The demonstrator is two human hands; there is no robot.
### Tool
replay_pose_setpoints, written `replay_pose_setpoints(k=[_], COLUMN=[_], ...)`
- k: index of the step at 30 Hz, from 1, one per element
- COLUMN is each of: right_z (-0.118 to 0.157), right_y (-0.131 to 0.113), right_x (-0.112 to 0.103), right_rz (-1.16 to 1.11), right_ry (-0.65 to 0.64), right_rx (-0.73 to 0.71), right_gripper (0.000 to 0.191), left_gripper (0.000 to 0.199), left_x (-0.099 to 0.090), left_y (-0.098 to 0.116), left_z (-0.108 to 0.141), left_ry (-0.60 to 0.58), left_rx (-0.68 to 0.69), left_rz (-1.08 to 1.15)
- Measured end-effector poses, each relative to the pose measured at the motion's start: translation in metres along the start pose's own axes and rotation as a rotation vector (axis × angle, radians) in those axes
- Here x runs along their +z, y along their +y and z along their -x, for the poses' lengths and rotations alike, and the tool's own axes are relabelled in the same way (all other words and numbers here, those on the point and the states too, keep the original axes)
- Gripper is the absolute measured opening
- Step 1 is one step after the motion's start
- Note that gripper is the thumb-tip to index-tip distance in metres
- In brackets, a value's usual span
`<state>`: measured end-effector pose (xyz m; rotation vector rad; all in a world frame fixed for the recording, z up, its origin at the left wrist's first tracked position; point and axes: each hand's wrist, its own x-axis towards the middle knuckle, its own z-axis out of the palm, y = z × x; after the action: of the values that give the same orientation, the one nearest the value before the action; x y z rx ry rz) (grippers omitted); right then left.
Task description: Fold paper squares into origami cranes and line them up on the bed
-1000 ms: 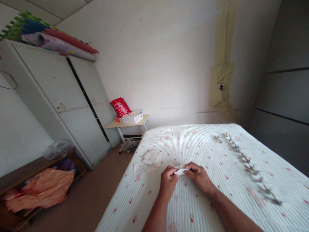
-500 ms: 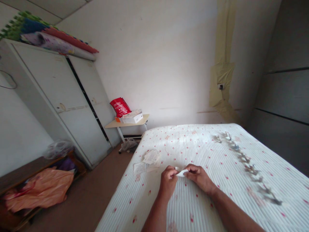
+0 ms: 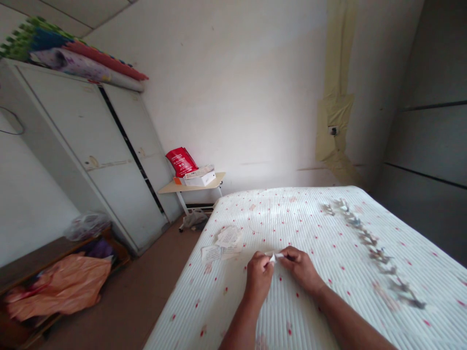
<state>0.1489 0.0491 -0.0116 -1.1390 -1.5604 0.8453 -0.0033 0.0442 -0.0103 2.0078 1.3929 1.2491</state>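
Note:
A small folded piece of white paper (image 3: 274,257) is held between my two hands, just above the quilted bedspread (image 3: 270,218). My left hand (image 3: 260,270) pinches its left end, fingers closed. On the other end, the thumb and fingers of my right hand (image 3: 299,266) are closed too. Beyond my left hand lie several loose sheets of printed paper (image 3: 229,237), partly overlapping. To the right, a slanting row of small folded paper figures (image 3: 368,238) runs along the bedspread; their exact shapes are blurred.
A small table (image 3: 170,186) by the wall carries a red bag (image 3: 181,161) and a white box (image 3: 200,180). On the left stands a grey cabinet (image 3: 109,131) with rolled mats (image 3: 95,63) on top. An orange plastic bag (image 3: 60,287) lies on a low wooden shelf.
The paper has turned between my fingers and now shows a narrow, pointed fold instead of a broader face. My left hand has shifted slightly right, closer to my right hand.

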Motion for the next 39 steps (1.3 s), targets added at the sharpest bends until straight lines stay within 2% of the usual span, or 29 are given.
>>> replay_pose_setpoints(k=[8,13,21,32,39], right_z=[0.000,-0.001,-0.003,-0.002,-0.001], right_y=[-0.004,-0.001,0.003,-0.002,-0.002], right_x=[-0.002,-0.003,-0.004,-0.007,-0.006], right_rz=[-0.173,-0.161,-0.159,-0.204,-0.168], right_ry=[-0.110,-0.113,-0.117,-0.194,-0.241], right_rx=[0.005,0.048,0.006,0.010,-0.010], right_gripper=[0.020,0.022,0.020,0.016,0.014], left_gripper=[0.028,0.027,0.028,0.031,0.038], left_x=[-0.001,0.000,-0.001,-0.003,0.000], left_y=[-0.014,-0.015,-0.016,-0.016,-0.018], left_z=[-0.001,-0.002,-0.002,-0.003,-0.002], left_ry=[-0.041,-0.046,-0.020,-0.032,0.004], left_rx=[-0.047,-0.068,-0.059,-0.047,-0.006], left_rz=[0.237,0.277,0.358,0.353,0.290])
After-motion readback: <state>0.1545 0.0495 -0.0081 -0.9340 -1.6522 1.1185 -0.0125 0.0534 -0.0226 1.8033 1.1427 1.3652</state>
